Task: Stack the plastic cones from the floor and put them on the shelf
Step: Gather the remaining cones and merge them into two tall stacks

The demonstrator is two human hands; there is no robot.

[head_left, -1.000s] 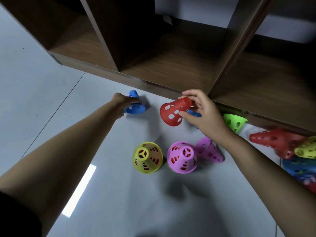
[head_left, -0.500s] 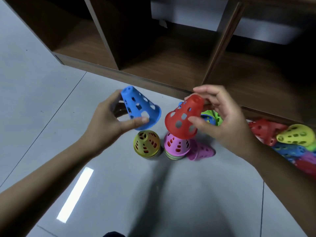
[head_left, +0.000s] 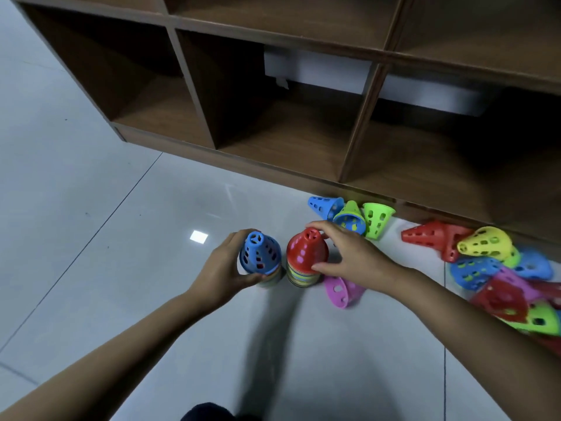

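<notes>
Under the left hand a blue cone caps a short stack on the floor. The fingers wrap round the cone's wall and the thumb lies near its rim, so the hand grips it. Just right of that, almost touching, a second stack stands with a red cone on top. The right hand holds this cone, fingertips at its tip and thumb low by its rim. Whether either cone is pushed fully home, I cannot tell.

Beneath the right palm a purple cone lies loose on its side. Beyond the right fingers a small cluster of blue and green cones lies at the foot of the shelf. Well to the right of the right arm sits a jumbled pile of red, yellow, blue, green and purple cones.

My guess is that the job is roughly midway. Two stacks are built, but many cones remain to be gathered. The stacks probably need joining. No cones show in the shelf compartments beyond both hands, so that last step is not yet begun.
</notes>
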